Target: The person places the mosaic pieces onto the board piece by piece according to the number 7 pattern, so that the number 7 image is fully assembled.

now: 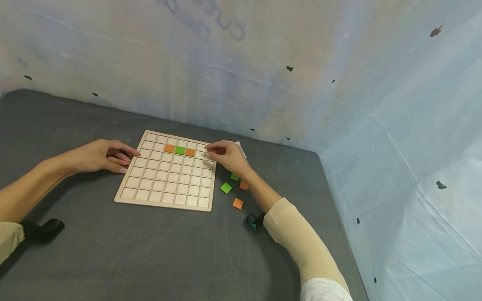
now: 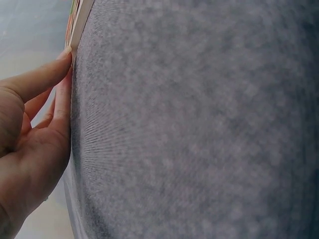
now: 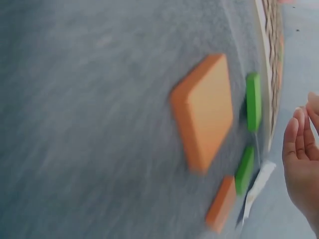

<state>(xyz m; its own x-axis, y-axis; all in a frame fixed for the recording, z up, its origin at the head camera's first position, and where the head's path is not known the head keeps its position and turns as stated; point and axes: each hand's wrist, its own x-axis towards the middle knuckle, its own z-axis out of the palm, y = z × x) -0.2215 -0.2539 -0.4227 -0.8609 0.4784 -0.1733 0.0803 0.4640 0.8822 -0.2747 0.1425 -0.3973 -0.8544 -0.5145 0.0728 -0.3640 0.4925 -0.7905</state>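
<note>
Grey cloth covers the worktop in the head view, and a pale wooden gridded board lies flat near its far edge. In the board's second row from the far edge sit an orange tile, a green tile and another orange tile, side by side. The left hand has loosely bent, parted fingers touching the board's left edge. The right hand is over the board's far right corner, thumb and fingertips drawn together; whether they hold anything cannot be told. It partly hides a white paper, whose printing, if any, is too small to read. Four loose tiles, two green and two orange, lie off the board's right edge, the forearm crossing close beside them. Behind the far edge hangs a pale sheet with faint blue, letter-like strokes, too faded to read, and dark blotches. A black strap shows by the left forearm. In the left wrist view, the thumb tip meets the board's rim. In the right wrist view, blurred loose tiles fill the middle, the paper beyond them, the pinched fingers at the right.
</note>
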